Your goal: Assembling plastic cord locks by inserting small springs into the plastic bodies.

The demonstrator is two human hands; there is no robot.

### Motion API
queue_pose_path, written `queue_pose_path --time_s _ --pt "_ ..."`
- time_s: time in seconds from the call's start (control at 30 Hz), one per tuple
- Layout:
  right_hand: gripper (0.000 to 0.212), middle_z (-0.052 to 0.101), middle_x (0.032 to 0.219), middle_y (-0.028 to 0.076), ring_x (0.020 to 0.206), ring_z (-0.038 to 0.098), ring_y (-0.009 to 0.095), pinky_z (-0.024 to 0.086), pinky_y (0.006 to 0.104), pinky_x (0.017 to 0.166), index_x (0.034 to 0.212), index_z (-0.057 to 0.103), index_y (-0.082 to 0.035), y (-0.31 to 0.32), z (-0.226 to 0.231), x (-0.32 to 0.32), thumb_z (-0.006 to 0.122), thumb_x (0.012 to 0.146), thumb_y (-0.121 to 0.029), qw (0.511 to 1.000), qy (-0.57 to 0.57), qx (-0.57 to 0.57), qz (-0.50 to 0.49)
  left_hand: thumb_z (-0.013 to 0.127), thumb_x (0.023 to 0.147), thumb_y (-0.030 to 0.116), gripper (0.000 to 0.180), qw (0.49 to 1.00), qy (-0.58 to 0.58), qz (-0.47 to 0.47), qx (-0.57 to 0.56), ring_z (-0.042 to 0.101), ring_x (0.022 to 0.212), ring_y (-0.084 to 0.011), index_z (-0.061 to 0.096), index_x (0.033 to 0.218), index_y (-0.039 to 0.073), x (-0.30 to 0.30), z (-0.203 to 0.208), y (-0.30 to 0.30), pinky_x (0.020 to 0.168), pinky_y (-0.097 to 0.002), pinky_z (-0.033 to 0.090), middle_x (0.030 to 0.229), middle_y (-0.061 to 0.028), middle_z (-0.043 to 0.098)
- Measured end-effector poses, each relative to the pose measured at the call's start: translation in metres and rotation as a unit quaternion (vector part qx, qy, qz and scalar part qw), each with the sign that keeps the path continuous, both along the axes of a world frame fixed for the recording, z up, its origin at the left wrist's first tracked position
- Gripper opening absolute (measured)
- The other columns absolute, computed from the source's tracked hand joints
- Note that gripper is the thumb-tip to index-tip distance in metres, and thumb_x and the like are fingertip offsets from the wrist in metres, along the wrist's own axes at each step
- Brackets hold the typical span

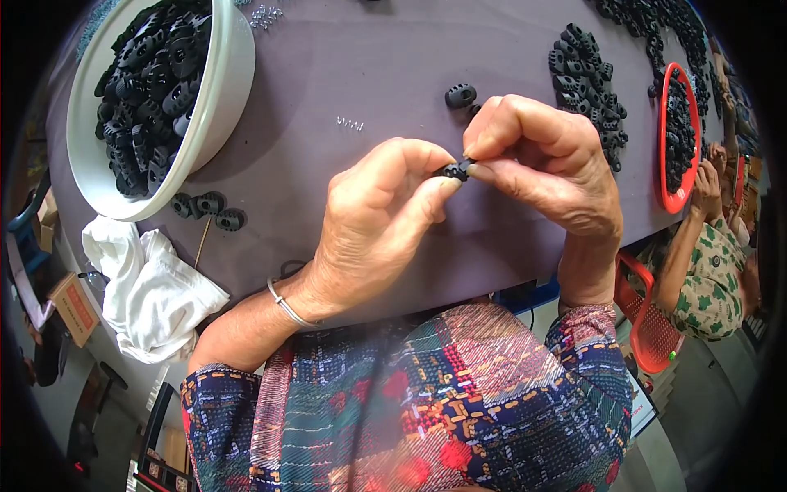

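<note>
My left hand [377,217] and my right hand [545,160] meet above the grey-purple table [393,57], both pinching one small black plastic toggle [455,170] between fingertips and thumbs. A thin metal bangle circles my left wrist. One loose black toggle [460,95] lies just beyond my right hand's fingers. A small metal spring [349,124] rests on the table ahead of my left hand.
A white bowl [215,98] full of black toggles stands at far left, three toggles [209,209] and a thin stick beside it. A white cloth [147,287] hangs off the near edge. A toggle pile [586,78] and red tray [666,131] lie right, by another person's arm [697,262].
</note>
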State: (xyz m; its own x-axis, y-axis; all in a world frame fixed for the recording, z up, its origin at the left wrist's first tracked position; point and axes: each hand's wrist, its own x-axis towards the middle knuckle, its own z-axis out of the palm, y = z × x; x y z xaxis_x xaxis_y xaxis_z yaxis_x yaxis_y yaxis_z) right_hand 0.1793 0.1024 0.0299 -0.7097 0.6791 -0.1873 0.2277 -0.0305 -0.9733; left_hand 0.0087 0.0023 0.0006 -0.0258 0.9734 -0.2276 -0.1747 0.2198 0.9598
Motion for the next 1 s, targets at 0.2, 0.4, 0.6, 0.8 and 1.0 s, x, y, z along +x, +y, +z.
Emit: queue_pose_path --time_s 0.2,0.4,0.6,0.8,1.0 --pt "0.006 0.059 0.077 0.000 0.073 0.053 0.005 0.043 0.0219 0.062 0.084 0.061 0.001 0.001 -0.003 0.001 0.065 0.081 0.003 0.999 0.004 -0.036 0.002 0.064 0.087 -0.002 0.013 0.999 -0.037 -0.002 -0.031 0.060 0.067 -0.0076 0.059 0.099 -0.003 -0.002 0.003 0.001 0.058 -0.0229 0.050 0.077 -0.0037 0.061" --pt "0.008 0.061 0.073 0.006 0.070 0.060 0.013 0.046 0.0267 0.062 0.082 0.059 0.001 -0.003 -0.002 -0.005 0.065 0.078 0.004 0.999 -0.015 0.049 -0.006 0.065 0.084 -0.004 0.013 0.999 0.028 0.016 -0.004 0.061 0.065 -0.0109 0.059 0.096 -0.002 0.001 -0.004 -0.001 0.058 -0.0248 0.050 0.077 -0.0059 0.061" --pt "0.017 0.059 0.080 0.010 0.072 0.057 0.014 0.045 0.0243 0.063 0.081 0.057 0.004 -0.004 -0.003 -0.006 0.063 0.069 0.015 0.989 -0.029 0.145 0.023 0.068 0.079 -0.006 0.017 0.994 0.099 0.028 0.030 0.060 0.065 -0.0180 0.060 0.092 -0.001 0.003 -0.005 -0.002 0.057 -0.0297 0.048 0.077 -0.0091 0.059" --pt "0.013 0.060 0.074 0.011 0.067 0.062 0.025 0.047 0.0309 0.060 0.078 0.056 0.001 -0.003 -0.004 -0.008 0.067 0.072 0.005 0.976 -0.009 0.217 0.032 0.068 0.079 -0.007 0.018 0.990 0.123 0.020 0.070 0.059 0.063 -0.0174 0.059 0.094 -0.001 0.003 -0.010 -0.002 0.056 -0.0289 0.048 0.076 -0.0086 0.058" --pt "0.010 0.061 0.075 0.007 0.068 0.061 0.016 0.047 0.0273 0.061 0.084 0.060 0.001 -0.004 -0.003 -0.002 0.065 0.076 0.005 0.992 -0.004 0.130 0.001 0.065 0.086 -0.001 0.011 0.998 0.052 0.029 0.027 0.058 0.063 -0.0068 0.060 0.096 -0.002 0.003 -0.004 -0.002 0.055 -0.0233 0.048 0.074 -0.0031 0.061"
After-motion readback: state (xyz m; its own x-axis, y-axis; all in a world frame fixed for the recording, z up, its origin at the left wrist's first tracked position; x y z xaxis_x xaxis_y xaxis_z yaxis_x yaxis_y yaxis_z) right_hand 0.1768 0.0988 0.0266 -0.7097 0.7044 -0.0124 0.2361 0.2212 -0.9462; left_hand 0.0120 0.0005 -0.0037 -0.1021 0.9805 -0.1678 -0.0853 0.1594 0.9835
